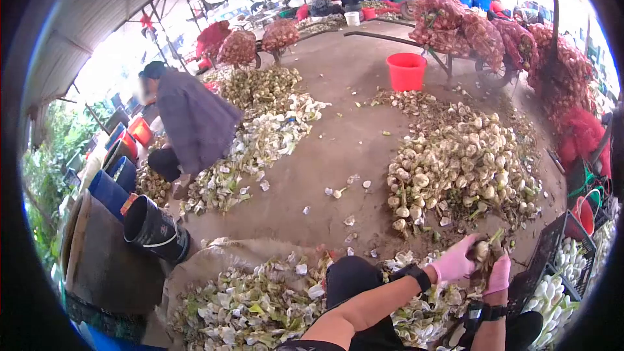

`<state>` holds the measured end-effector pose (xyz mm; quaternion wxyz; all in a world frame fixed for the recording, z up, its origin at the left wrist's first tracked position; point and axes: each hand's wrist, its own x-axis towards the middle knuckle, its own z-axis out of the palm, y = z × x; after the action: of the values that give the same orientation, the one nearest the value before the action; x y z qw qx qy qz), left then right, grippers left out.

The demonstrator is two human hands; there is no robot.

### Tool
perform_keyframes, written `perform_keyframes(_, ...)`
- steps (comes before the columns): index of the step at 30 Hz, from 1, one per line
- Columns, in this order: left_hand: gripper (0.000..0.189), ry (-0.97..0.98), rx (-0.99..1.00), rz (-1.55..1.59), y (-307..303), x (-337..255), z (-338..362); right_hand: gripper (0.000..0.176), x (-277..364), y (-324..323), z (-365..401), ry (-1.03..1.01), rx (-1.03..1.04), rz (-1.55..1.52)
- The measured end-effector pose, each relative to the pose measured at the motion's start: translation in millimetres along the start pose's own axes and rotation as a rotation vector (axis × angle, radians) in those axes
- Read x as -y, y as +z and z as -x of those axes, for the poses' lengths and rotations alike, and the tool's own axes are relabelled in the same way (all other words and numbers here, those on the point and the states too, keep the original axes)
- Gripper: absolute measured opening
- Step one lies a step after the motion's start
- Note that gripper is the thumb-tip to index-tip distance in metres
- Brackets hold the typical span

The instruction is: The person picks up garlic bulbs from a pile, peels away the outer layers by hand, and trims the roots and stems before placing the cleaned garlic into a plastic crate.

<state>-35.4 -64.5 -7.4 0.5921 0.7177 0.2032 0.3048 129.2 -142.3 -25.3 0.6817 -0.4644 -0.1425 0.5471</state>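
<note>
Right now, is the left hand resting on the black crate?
No, the left hand and right hand both grip a garlic bulb, beside the black crate.

One head-worn, wide-angle camera looks forward and down, with the left hand (455, 261) and right hand (499, 274) close at the lower right and the yard floor (338, 136) receding upward.

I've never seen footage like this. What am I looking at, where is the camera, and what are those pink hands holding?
No machine here: a person wears a camera on the head, looking down at their own gloved hands. The left hand and right hand together hold a garlic bulb. On the ground ahead lies a garlic pile; a red bucket stands beyond. Another person bends beside a second heap at left.
</note>
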Motion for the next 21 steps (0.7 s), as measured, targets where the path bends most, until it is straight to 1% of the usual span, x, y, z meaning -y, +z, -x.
perform_keyframes(1, 0.068, -0.065, -0.002, 0.164, -6, 7, -2, 0.029, 2, 23, 9, -0.096, -0.042, 0.04)
perform_keyframes(2, 0.068, -0.136, 0.021, 0.337, -4, 8, -5, 0.029, 8, 39, 16, -0.08, -0.072, 0.11)
perform_keyframes(3, 0.068, -0.206, 0.006, 0.384, -5, -5, -2, 0.031, 14, 25, 35, -0.066, -0.108, 0.005)
perform_keyframes(4, 0.068, -0.281, -0.006, 0.424, -16, -19, 2, 0.033, 16, 54, 27, -0.068, -0.052, 0.128)
perform_keyframes(5, 0.066, -0.255, 0.002, 0.42, -20, -17, 0, 0.035, 27, 62, 27, -0.06, 0.045, 0.21)
perform_keyframes(6, 0.062, -0.27, 0.006, 0.429, -24, -24, 0, 0.035, 34, 57, 27, -0.053, 0.019, 0.326)
perform_keyframes(7, 0.058, -0.286, 0.009, 0.437, -27, -32, 1, 0.036, 30, 41, 21, -0.048, 0.133, 0.219)
perform_keyframes(8, 0.058, -0.159, -0.048, 0.179, -27, -20, 0, 0.037, 26, 19, 5, -0.246, 0.194, 0.586)
perform_keyframes(9, 0.059, -0.181, -0.047, 0.337, -27, -18, 1, 0.039, 37, 31, 15, -0.212, 0.165, 0.64)
perform_keyframes(10, 0.057, -0.176, -0.068, 0.401, -26, -15, 2, 0.038, 42, 43, 24, -0.252, 0.213, 0.535)
perform_keyframes(12, 0.059, -0.138, -0.113, 0.228, -24, -20, 4, 0.035, 44, 51, 27, -0.315, 0.223, 0.543)
perform_keyframes(13, 0.058, -0.11, -0.14, 0.249, -20, -21, 3, 0.035, 41, 54, 25, -0.316, 0.212, 0.538)
perform_keyframes(14, 0.058, -0.111, -0.131, 0.246, -18, -24, 2, 0.033, 38, 56, 24, -0.308, 0.211, 0.463)
perform_keyframes(15, 0.055, 0.006, -0.153, 0.007, -16, -25, 2, 0.031, 35, 56, 24, -0.298, 0.208, 0.388)
perform_keyframes(16, 0.053, 0.123, -0.171, -0.229, -12, -27, 1, 0.031, 31, 55, 22, -0.297, 0.198, 0.383)
perform_keyframes(17, 0.051, 0.153, -0.176, -0.28, -9, -28, 1, 0.03, 27, 52, 19, -0.286, 0.119, 0.409)
perform_keyframes(18, 0.051, 0.148, -0.167, -0.277, -6, -25, 0, 0.028, 26, 53, 18, -0.273, 0.04, 0.435)
perform_keyframes(19, 0.052, 0.094, -0.177, -0.177, -4, -20, -1, 0.027, 29, 54, 21, -0.263, 0.004, 0.467)
perform_keyframes(20, 0.053, 0.039, -0.186, -0.077, -3, -18, -1, 0.027, 30, 54, 21, -0.256, -0.003, 0.464)
perform_keyframes(21, 0.055, 0.033, -0.171, -0.101, -4, -23, -1, 0.027, 31, 53, 21, -0.256, 0.02, 0.459)
